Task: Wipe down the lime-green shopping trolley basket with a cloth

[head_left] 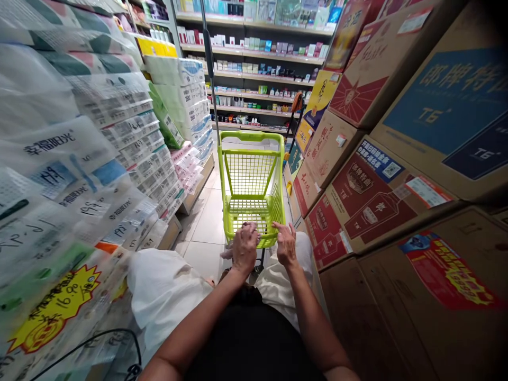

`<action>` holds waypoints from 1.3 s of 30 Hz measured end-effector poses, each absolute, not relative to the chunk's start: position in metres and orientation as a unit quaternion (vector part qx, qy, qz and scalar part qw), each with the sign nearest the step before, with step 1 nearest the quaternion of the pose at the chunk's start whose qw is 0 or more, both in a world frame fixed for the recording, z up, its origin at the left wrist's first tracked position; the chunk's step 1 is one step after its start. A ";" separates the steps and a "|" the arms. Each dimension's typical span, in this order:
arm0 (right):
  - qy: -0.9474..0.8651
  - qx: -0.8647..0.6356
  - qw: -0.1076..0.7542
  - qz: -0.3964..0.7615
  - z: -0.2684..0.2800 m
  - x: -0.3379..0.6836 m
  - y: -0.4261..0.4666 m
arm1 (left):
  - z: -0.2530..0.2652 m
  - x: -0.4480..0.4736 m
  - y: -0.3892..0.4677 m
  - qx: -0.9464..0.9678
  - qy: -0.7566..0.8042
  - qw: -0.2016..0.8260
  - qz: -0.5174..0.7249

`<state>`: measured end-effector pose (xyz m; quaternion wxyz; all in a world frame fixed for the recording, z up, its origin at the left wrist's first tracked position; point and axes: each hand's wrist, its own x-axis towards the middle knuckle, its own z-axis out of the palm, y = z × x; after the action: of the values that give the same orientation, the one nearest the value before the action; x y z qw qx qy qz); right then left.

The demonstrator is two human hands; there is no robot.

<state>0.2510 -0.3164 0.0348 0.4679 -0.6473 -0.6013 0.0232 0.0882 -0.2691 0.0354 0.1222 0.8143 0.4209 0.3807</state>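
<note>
A lime-green plastic shopping cart (252, 153) stands upright in front of my knees, with a lattice back and a lattice base. My left hand (244, 247) is raised over my lap, by the cart's near left edge. Its fingers are partly smeared by motion but look spread, and no object shows in them. My right hand (286, 243) is beside it, at the near right corner, fingers apart and holding nothing. Whether either hand touches the cart cannot be made out. White trousers (162, 286) cover my legs on both sides.
Wrapped tissue packs (130, 121) are piled high on the left, with a yellow price sign (55, 307). Stacked cardboard cartons (381, 185) form a wall close on the right. Shelves (254, 50) of small boxes and bottles close off the far end. A thin dark pole (208, 53) rises beside the cart.
</note>
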 end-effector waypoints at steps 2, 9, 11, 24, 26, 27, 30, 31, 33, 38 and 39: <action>-0.589 -0.632 0.502 0.042 0.031 0.252 -0.316 | 0.039 0.110 -0.276 0.834 0.392 0.127 0.368; -0.558 -0.619 0.548 0.071 0.026 0.261 -0.320 | 0.054 0.072 -0.255 0.821 0.428 0.136 0.353; -0.557 -0.619 0.548 0.072 0.026 0.262 -0.319 | 0.057 0.047 -0.244 0.792 0.484 0.116 0.353; -0.540 -0.606 0.575 0.101 0.033 0.271 -0.323 | 0.045 0.075 -0.258 0.854 0.423 0.030 0.301; -0.540 -0.606 0.576 0.099 0.032 0.270 -0.322 | 0.043 0.049 -0.248 0.822 0.460 0.034 0.334; -0.538 -0.607 0.577 0.097 0.031 0.269 -0.321 | 0.041 0.041 -0.246 0.808 0.473 0.035 0.351; -0.537 -0.612 0.574 0.085 0.026 0.264 -0.317 | 0.034 0.037 -0.250 0.818 0.445 0.042 0.362; -0.543 -0.614 0.567 0.081 0.025 0.263 -0.316 | 0.031 0.040 -0.252 0.836 0.416 0.046 0.355; -0.558 -0.620 0.546 0.074 0.022 0.263 -0.316 | 0.029 0.046 -0.253 0.865 0.362 0.050 0.343; -0.573 -0.623 0.526 0.077 0.018 0.268 -0.318 | 0.031 0.040 -0.240 0.811 0.416 0.047 0.407; -0.569 -0.623 0.531 0.076 0.018 0.267 -0.317 | 0.031 0.040 -0.241 0.811 0.416 0.052 0.408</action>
<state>0.2671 -0.3172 0.0177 0.5308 -0.6231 -0.5693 0.0762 0.0399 -0.2412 0.0305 0.0521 0.8107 0.4164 0.4083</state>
